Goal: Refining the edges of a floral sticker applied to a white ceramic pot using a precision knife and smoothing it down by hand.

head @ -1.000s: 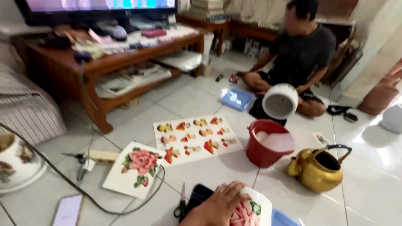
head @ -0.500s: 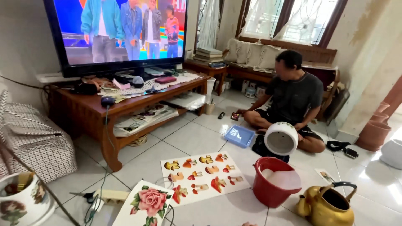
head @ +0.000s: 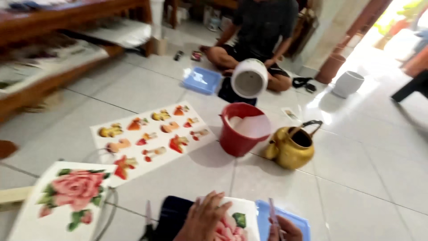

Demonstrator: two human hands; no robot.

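Observation:
My left hand (head: pixel 203 218) lies at the bottom edge with its fingers spread over a white rounded piece printed with a pink rose (head: pixel 238 221), holding it against my lap. Just to its right, my right hand (head: pixel 287 231) grips a thin pinkish stick-like tool (head: pixel 272 210) that points upward. Under that hand sits a shallow blue tray (head: pixel 290 217). A pair of scissors (head: pixel 148 219) lies on the tiles left of my left hand. Most of both hands is cut off by the frame.
On the tiled floor are a red bucket (head: pixel 238 138), a yellow kettle (head: pixel 290 149), a long sheet of small coloured decals (head: pixel 151 136) and a rose print sheet (head: pixel 67 196). A person sits opposite holding a white pot (head: pixel 249 79). A wooden table (head: pixel 53 27) stands at left.
The view had lifted toward the screen and the room, then dropped back to the floor. My hands, out of sight half a second ago, are in view again.

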